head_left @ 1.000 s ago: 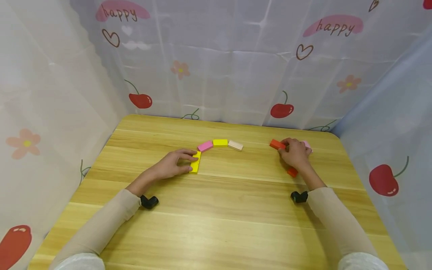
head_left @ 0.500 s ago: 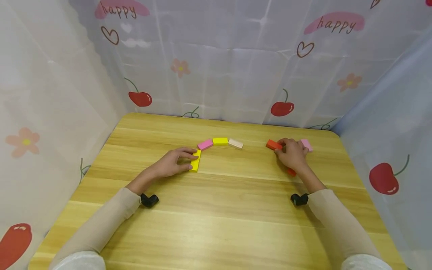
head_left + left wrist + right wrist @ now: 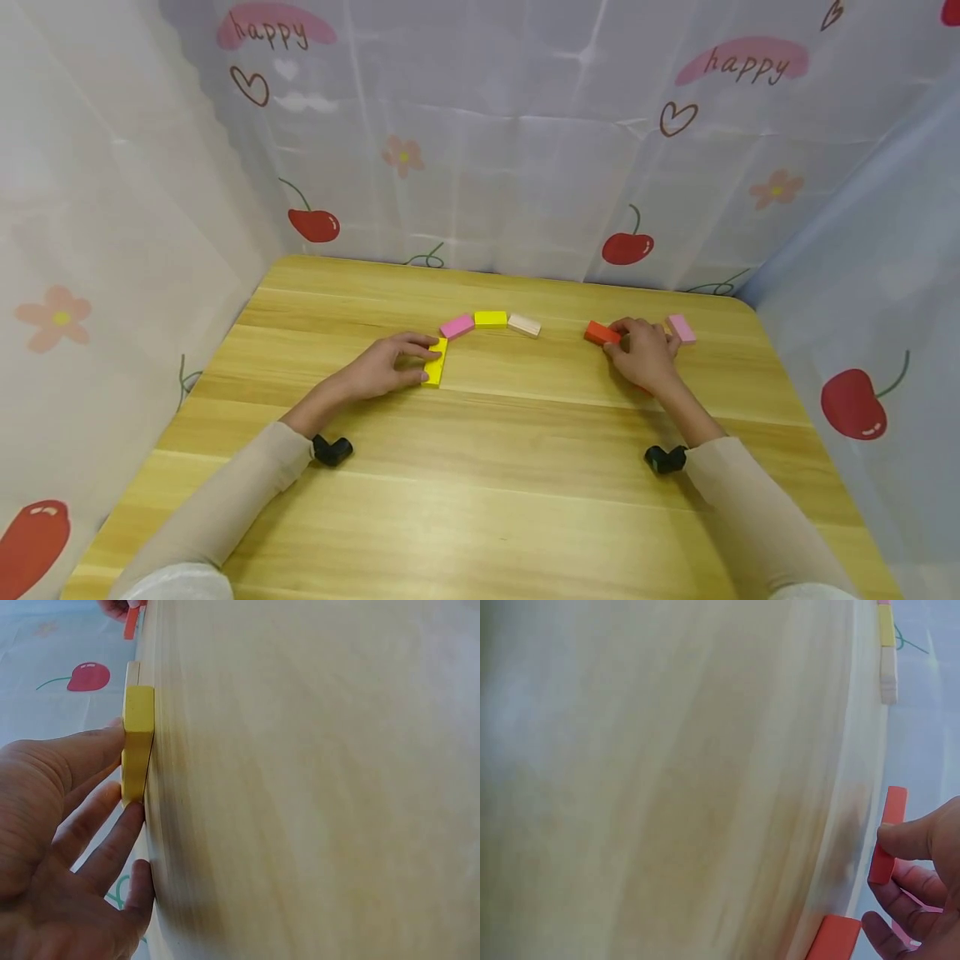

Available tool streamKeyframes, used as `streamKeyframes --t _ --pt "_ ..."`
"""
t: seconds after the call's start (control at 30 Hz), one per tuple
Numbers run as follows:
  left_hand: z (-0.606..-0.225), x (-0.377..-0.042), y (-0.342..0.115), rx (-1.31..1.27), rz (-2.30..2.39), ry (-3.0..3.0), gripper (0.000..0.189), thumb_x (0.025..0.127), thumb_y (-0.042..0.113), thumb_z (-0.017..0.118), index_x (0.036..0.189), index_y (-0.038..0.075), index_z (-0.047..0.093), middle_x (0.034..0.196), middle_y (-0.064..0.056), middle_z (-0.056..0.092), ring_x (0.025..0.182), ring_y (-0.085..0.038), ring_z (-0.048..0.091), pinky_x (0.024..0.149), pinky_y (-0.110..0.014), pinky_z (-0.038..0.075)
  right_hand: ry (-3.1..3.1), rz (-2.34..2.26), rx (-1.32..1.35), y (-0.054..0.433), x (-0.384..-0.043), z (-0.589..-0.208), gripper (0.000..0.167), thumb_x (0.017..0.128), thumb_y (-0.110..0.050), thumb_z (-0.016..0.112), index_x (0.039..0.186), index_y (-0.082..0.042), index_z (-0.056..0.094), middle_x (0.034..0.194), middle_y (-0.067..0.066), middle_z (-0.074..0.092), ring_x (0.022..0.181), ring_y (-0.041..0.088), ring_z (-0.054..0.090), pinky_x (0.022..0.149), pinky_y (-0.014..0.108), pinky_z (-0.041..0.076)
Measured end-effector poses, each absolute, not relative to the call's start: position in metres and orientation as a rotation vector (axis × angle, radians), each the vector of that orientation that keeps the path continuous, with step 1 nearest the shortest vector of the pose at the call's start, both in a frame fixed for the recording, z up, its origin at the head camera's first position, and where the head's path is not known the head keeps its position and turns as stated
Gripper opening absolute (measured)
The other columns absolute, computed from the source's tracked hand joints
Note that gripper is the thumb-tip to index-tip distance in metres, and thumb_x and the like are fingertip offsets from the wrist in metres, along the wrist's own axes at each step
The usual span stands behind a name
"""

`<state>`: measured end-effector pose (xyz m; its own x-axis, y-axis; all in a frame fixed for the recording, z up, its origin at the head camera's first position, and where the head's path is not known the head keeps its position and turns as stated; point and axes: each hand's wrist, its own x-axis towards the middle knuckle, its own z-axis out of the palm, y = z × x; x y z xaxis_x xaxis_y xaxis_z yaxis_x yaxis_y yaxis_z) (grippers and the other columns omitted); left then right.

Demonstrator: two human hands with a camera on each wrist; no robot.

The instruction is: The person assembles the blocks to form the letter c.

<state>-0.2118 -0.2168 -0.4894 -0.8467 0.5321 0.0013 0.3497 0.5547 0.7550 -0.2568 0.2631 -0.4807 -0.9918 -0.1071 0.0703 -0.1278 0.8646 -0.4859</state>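
Observation:
On the left, my left hand holds a yellow wooden block between thumb and fingertips; in the left wrist view the block lies on the tabletop. From its far end a curved row runs right: a pink block, another yellow block and a plain wood block. Right of that row, my right hand pinches a red block between thumb and fingers. A second red block lies close under this hand, mostly hidden in the head view.
A light pink block lies just right of the right hand, with a small orange piece partly showing beside it. A printed curtain stands behind the wooden table and along both its sides.
My right hand has slid left with the red block, towards the plain wood block, uncovering more of the light pink block. The left hand stays in place on the yellow block.

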Motion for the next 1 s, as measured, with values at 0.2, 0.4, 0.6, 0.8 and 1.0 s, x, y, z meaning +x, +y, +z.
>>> streamKeyframes --t 0.2,0.4,0.6,0.8,1.0 --pt "-0.488 -0.21 -0.216 0.741 1.166 2.572 0.041 0.1 0.018 0.078 0.14 0.012 0.073 0.162 -0.007 0.056 0.156 -0.036 0.046 0.13 -0.058 0.037 -2.978 0.789 0.217 0.261 -0.249 -0.48 0.035 0.103 -0.021 0.071 0.132 -0.001 0.068 0.131 0.027 0.067 0.118 0.05 0.05 0.109 0.076 0.017" --pt "-0.489 -0.211 -0.216 0.729 1.157 2.572 0.04 0.101 0.019 0.078 0.14 0.012 0.073 0.163 -0.006 0.056 0.156 -0.034 0.046 0.131 -0.057 0.037 -2.955 0.831 0.243 0.259 -0.243 -0.479 0.034 0.104 -0.021 0.072 0.131 0.0 0.068 0.131 0.027 0.067 0.117 0.048 0.05 0.11 0.078 0.014" --pt "-0.49 -0.212 -0.216 0.727 1.165 2.563 0.041 0.102 0.02 0.077 0.142 0.013 0.072 0.164 -0.005 0.055 0.158 -0.034 0.044 0.131 -0.057 0.036 -2.951 0.847 0.257 0.258 -0.235 -0.476 0.036 0.103 -0.022 0.072 0.132 0.0 0.068 0.132 0.028 0.068 0.124 0.05 0.051 0.11 0.078 0.014" --pt "-0.49 -0.212 -0.216 0.729 1.169 2.561 0.041 0.102 0.021 0.077 0.142 0.013 0.072 0.164 -0.004 0.055 0.158 -0.034 0.044 0.131 -0.057 0.036 -2.933 0.841 0.284 0.255 -0.228 -0.478 0.035 0.102 -0.022 0.073 0.13 -0.001 0.068 0.131 0.026 0.069 0.122 0.051 0.054 0.108 0.076 0.018" --pt "-0.492 -0.213 -0.217 0.722 1.17 2.56 0.041 0.102 0.021 0.077 0.142 0.013 0.072 0.164 -0.004 0.054 0.158 -0.034 0.043 0.131 -0.057 0.035 -2.924 0.828 0.314 0.252 -0.223 -0.48 0.035 0.101 -0.023 0.075 0.128 -0.002 0.07 0.131 0.026 0.07 0.122 0.05 0.055 0.106 0.075 0.022"
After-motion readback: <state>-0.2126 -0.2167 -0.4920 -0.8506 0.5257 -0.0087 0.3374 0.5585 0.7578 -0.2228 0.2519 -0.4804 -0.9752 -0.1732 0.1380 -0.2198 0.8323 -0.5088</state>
